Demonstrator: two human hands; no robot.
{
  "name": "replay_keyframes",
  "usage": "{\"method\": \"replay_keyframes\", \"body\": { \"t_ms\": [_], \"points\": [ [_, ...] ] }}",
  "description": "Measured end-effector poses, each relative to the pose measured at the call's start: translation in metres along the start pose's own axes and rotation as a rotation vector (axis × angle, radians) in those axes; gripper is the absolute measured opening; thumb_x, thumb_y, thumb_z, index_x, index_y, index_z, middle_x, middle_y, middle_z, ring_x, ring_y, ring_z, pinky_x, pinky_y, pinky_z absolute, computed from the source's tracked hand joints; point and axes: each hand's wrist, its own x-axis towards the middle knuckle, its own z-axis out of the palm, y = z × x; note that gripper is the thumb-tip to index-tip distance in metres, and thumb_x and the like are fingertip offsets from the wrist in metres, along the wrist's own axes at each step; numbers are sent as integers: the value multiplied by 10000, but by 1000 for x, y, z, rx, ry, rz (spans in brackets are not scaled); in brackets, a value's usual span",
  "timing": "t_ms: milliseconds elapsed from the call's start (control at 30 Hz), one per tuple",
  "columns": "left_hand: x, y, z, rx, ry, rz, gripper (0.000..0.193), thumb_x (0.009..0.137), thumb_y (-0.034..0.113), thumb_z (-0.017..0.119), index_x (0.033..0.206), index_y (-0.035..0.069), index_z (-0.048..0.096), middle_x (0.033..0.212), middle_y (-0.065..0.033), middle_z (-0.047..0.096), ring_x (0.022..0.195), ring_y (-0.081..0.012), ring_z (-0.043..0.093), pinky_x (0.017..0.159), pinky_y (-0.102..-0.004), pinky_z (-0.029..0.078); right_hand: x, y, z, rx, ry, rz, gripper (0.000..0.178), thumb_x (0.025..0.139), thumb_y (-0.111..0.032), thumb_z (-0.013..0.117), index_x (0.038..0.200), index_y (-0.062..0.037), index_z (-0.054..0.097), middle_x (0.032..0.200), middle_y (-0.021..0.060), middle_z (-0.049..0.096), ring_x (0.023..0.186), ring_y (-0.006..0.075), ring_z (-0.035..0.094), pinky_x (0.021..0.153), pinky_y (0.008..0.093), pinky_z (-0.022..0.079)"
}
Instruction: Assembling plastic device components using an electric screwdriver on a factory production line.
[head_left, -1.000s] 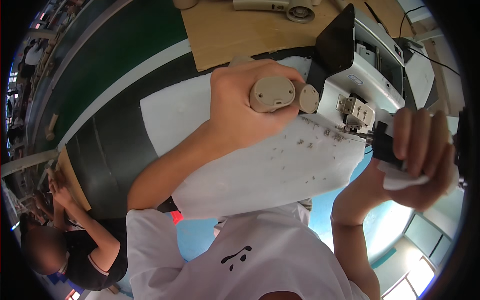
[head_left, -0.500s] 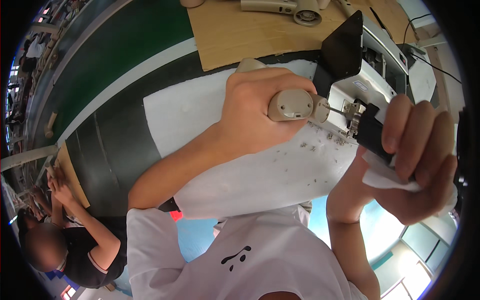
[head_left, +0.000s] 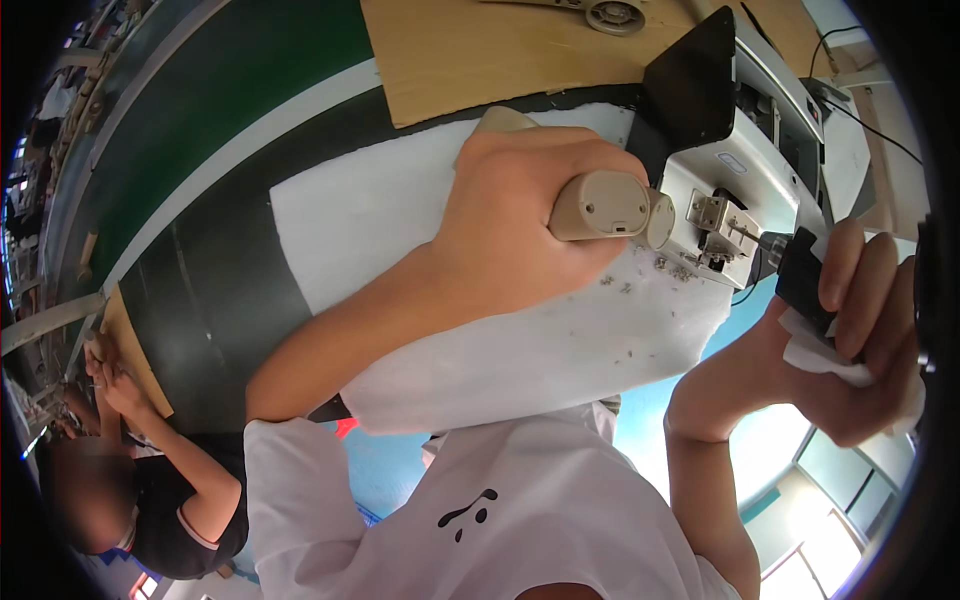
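Note:
My left hand (head_left: 520, 215) is closed round a beige plastic appliance housing (head_left: 604, 204), its flat end with small screw holes facing me. Another rounded part (head_left: 494, 120) of beige plastic shows beyond my knuckles. In my right hand (head_left: 862, 300) is a black electric screwdriver (head_left: 802, 278), with a white cloth (head_left: 818, 352) between it and my palm. The screwdriver's thin bit points left and reaches the metal outlet block of a screw feeder (head_left: 775, 165). Small loose screws (head_left: 676, 267) lie on the white sheet below the housing.
A white foam sheet (head_left: 500, 370) covers the dark bench (head_left: 180, 300). Cardboard (head_left: 450, 70) lies at the back, with a beige part with a round vented end (head_left: 615, 16) on it. A black panel (head_left: 690, 85) stands beside the feeder. At left, a co-worker's hands (head_left: 120, 380) hold something beige.
My right hand and screwdriver have moved right, from near the housing to the feeder's outlet. The housing has shifted slightly right and up, and the bit now stands apart from it.

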Motion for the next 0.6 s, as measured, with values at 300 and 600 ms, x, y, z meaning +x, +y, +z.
{"method": "replay_keyframes", "body": {
  "t_ms": [300, 600],
  "points": [
    [1, 13, 0, 113, -7, -80, 288, 583, -3, 829, 840, 42, 707, 857, -39, 691, 753, -130, 657, 626, -250, 501, -20, 9, -48, -165, 39, -34, 63, 948, -120, 398, 928, -122, 457, 647, 1, 338, 528, 109, 349, 569, 300, 364],
    [-6, -10, 7, 209, 209, 203, 480, 561, 35, 849, 977, 103, 619, 828, -10, 666, 684, -198, 625, 597, -300, 499, -26, 30, -64, -540, -71, -94, 141, 949, -100, 397, 875, -30, 495, 651, 15, 326, 539, 115, 332, 559, 314, 360]
  ]
}}
